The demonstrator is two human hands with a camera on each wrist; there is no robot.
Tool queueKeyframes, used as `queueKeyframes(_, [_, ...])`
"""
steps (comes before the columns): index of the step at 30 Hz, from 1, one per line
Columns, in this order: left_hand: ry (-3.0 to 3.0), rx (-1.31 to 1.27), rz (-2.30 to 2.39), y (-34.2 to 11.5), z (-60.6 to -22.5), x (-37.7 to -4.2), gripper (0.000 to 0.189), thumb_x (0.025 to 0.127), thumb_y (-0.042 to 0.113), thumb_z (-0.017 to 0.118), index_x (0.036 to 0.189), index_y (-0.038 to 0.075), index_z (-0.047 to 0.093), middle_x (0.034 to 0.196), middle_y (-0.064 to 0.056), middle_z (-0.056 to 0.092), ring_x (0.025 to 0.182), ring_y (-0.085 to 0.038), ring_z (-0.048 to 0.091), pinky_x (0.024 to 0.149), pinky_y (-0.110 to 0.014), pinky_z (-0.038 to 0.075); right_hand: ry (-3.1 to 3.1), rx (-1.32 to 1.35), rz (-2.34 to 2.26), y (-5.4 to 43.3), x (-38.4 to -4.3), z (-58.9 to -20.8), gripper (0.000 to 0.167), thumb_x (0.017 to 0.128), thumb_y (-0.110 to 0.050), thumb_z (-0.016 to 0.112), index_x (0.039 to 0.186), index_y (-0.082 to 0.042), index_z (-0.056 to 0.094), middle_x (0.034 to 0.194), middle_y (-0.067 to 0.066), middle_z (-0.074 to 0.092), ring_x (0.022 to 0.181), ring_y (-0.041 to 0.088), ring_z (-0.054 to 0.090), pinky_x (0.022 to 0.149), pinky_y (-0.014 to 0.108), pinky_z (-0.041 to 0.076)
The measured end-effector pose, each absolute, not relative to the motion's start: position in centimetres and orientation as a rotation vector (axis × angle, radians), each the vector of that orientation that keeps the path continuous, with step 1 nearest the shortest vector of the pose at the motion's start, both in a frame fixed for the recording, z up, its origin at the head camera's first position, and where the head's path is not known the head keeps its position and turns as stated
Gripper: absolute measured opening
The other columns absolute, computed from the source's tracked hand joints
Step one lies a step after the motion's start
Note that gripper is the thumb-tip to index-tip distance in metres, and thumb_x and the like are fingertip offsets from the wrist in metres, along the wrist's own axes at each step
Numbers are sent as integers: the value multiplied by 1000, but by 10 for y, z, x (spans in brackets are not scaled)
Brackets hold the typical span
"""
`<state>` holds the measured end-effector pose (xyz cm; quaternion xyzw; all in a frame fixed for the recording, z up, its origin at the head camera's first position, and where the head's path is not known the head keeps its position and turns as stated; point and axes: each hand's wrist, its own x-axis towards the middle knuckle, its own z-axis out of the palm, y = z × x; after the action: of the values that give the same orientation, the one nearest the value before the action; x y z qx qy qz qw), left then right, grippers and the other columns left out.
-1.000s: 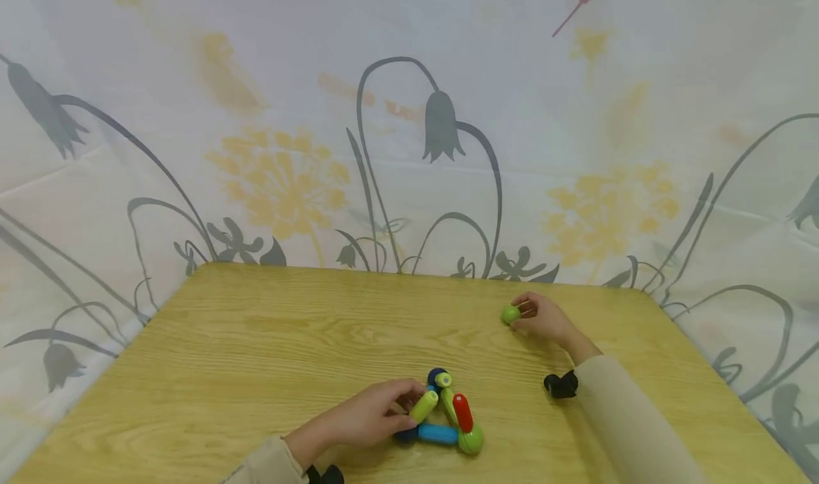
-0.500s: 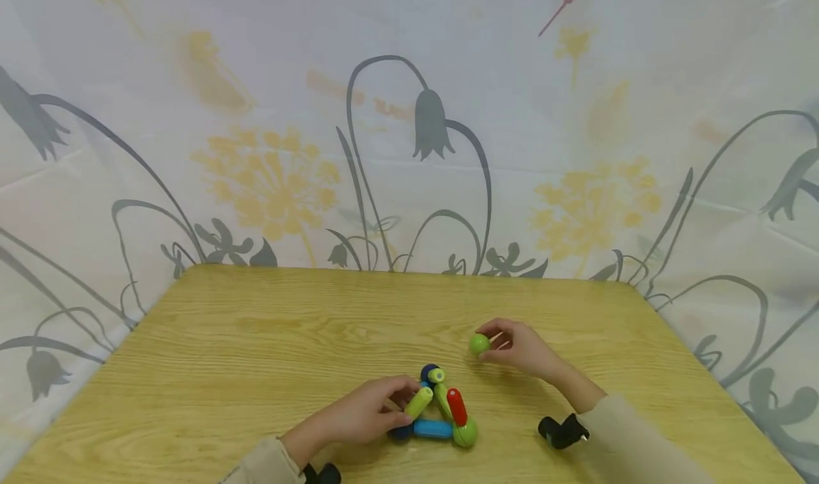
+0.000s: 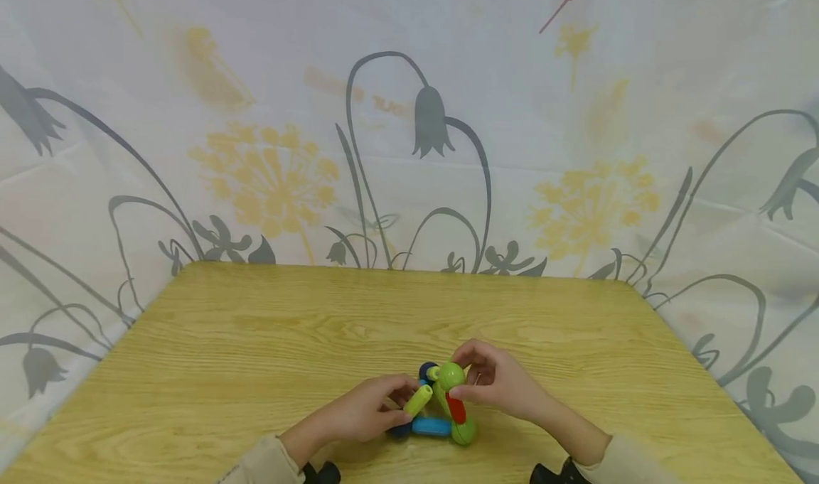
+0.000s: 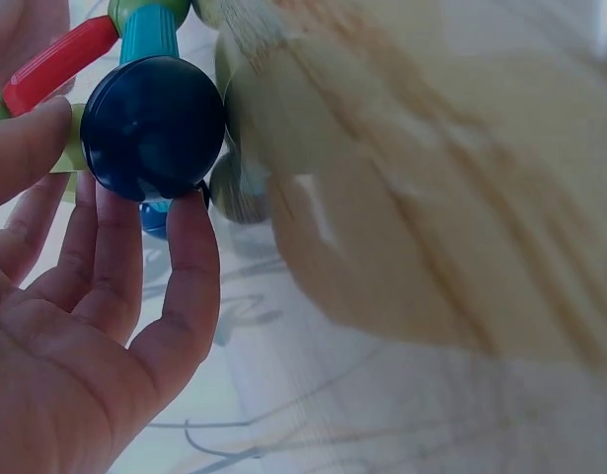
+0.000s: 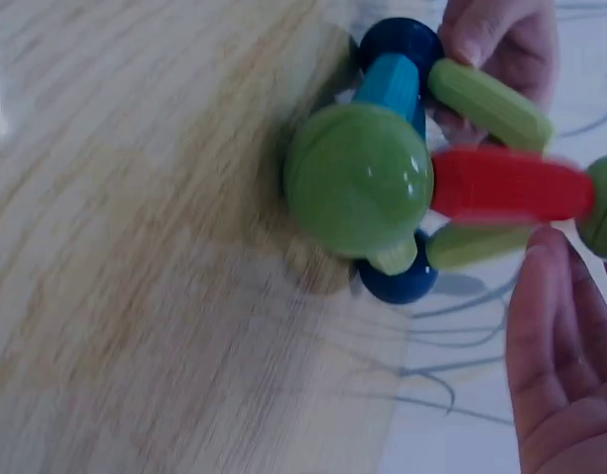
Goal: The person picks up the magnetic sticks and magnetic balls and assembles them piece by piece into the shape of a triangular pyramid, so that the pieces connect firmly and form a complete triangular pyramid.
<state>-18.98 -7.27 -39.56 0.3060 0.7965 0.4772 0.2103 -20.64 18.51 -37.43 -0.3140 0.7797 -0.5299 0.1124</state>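
A toy frame of magnetic-looking rods and balls stands on the wooden table. Its base shows a blue rod, a lower green ball and dark blue balls, one near the left palm. My left hand grips the frame at that corner, thumb against an upright yellow-green rod. With thumb and fingers, my right hand holds another green ball at the top of the red rod. In the right wrist view, ball and red rod seem to touch. A rear dark blue ball is partly hidden.
The wooden table stretches behind and to both sides of the frame. A flower-printed cloth hangs beyond its far edge. Black wrist devices sit near both sleeves.
My right hand has brought the green ball from the table's far right, leftward and nearer, to the red rod's top. My left hand has stayed at its corner of the frame.
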Motion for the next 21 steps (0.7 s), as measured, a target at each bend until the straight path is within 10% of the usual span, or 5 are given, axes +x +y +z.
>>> queueKeyframes(21, [2211, 862, 1356, -68, -394, -187, 29, 92, 9, 60, 120, 4, 54, 107, 1, 56, 95, -10, 55, 76, -22, 47, 2311, -1065, -1348, 177, -208, -385, 57, 83, -14, 72, 131, -1, 46, 112, 10, 51, 90, 16, 58, 77, 31, 51])
